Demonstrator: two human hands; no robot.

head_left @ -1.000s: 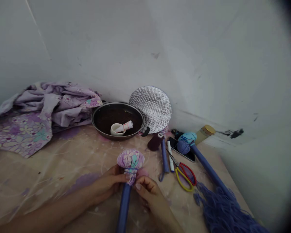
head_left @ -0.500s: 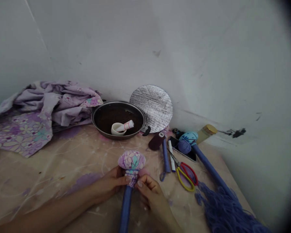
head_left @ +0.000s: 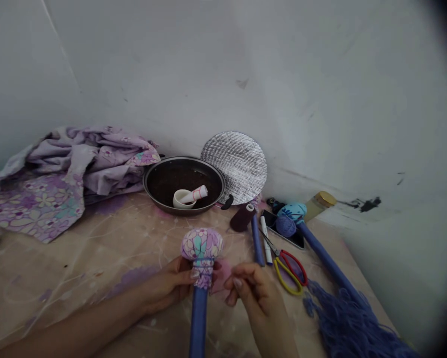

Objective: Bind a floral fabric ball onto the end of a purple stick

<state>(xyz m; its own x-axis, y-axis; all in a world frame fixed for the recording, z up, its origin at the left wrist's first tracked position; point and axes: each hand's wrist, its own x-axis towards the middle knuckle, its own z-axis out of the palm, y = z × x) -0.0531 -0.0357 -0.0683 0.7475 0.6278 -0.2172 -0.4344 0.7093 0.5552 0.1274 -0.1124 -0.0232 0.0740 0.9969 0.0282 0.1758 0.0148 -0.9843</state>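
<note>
A blue stick [head_left: 198, 323] topped by a round ball wrapped in purple flowered cloth [head_left: 201, 244] stands upright near the table's front. My left hand [head_left: 171, 283] is closed round the gathered cloth at the neck, just under the ball. My right hand [head_left: 251, 288] hovers a little to the right of the stick with its fingers pinched together; whether anything thin is between them I cannot make out.
Scissors with red and yellow handles [head_left: 286, 268], a blue tube [head_left: 257, 241], a white marker [head_left: 265, 238] and a dark thread spool [head_left: 242, 218] lie right of the hands. Behind are a dark pan [head_left: 184, 184], a silver disc [head_left: 234, 166], crumpled purple fabric [head_left: 77, 164] and a second stick with blue yarn [head_left: 343, 308].
My right hand has come off the cloth neck and moved to the right, fingers still pinched. The left hand keeps its hold on the neck.
</note>
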